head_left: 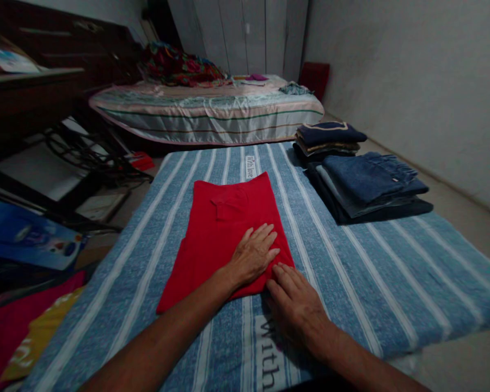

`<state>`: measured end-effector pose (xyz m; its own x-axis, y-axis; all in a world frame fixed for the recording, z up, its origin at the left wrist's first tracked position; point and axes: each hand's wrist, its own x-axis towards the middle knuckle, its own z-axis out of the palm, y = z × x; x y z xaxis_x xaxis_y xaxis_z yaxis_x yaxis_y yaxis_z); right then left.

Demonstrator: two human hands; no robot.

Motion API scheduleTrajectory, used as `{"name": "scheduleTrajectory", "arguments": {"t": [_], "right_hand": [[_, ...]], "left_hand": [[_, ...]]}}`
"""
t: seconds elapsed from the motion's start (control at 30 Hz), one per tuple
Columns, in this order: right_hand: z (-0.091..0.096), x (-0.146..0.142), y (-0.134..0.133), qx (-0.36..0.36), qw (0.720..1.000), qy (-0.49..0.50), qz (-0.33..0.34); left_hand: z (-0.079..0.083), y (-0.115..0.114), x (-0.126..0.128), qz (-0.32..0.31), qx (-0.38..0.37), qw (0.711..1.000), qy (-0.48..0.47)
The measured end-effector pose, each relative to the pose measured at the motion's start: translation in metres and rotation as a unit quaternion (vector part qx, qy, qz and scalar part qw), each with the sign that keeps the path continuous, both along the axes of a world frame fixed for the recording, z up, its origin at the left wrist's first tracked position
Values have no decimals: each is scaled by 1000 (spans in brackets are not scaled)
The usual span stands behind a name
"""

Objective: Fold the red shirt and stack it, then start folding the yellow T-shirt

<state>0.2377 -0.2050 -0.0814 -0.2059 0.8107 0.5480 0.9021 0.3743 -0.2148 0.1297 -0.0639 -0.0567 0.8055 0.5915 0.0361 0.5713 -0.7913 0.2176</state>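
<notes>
A folded red garment (212, 245), apparently a shirt with a small sleeve-like fold near its far end, lies flat on the striped blue cloth (147, 239). My left hand (255, 253) rests on its right half, palm down, fingers stretched out over the fabric. At the garment's near right corner is my right hand (298, 302), its fingertips touching the edge and its fingers extended close together. The underside of this hand and most of its thumb are hidden. Neither hand lifts the fabric.
Folded jeans (371, 179) are stacked on the right of the cloth, with a pile of dark folded clothes (329, 136) behind. A bed (212, 114) stands beyond. On the left are a blue box (30, 234), a dark metal frame and pink and yellow fabric (36, 321).
</notes>
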Motion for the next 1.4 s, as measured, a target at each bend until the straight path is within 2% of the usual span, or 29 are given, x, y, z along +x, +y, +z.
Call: {"name": "scheduleTrajectory", "arguments": {"t": [0.17, 0.3, 0.43, 0.57, 0.67, 0.77, 0.87, 1.0, 1.1, 1.2, 1.3, 1.4], "right_hand": [[-4, -3, 4, 85, 996, -17, 7], [-21, -1, -1, 59, 995, -77, 8], [-29, -1, -11, 41, 995, -88, -6], [-35, 1, -12, 71, 990, -120, 12], [-39, 5, -7, 115, 987, -110, 25], [-34, 7, 3, 126, 990, -57, 33], [-16, 6, 25, 104, 994, -14, 21], [4, 6, 74, 44, 998, -25, 29], [-1, 9, 104, -69, 996, -53, 23], [-17, 12, 115, -144, 987, -66, 24], [-28, 14, 114, -154, 986, -60, 21], [-29, 13, 113, -151, 986, -61, 20]], "left_hand": [[-10, -2, -4, -7, 25, 1000, -3], [-10, -3, -6, -8, 22, 1000, -4], [-7, -5, -6, -5, -23, 1000, -14], [-7, -6, -9, -3, -43, 998, -36], [-6, -7, -19, 2, -20, 998, -62], [-3, -7, -35, 29, 30, 997, -71], [-3, -7, -52, 86, 63, 993, -52], [-13, -7, -66, 122, 47, 991, -9], [-20, -7, -69, 118, 24, 993, -2], [-19, -6, -68, 123, 2, 992, -3], [-16, -6, -68, 127, -15, 992, -1], [-12, -5, -66, 132, -30, 991, 1]]}}
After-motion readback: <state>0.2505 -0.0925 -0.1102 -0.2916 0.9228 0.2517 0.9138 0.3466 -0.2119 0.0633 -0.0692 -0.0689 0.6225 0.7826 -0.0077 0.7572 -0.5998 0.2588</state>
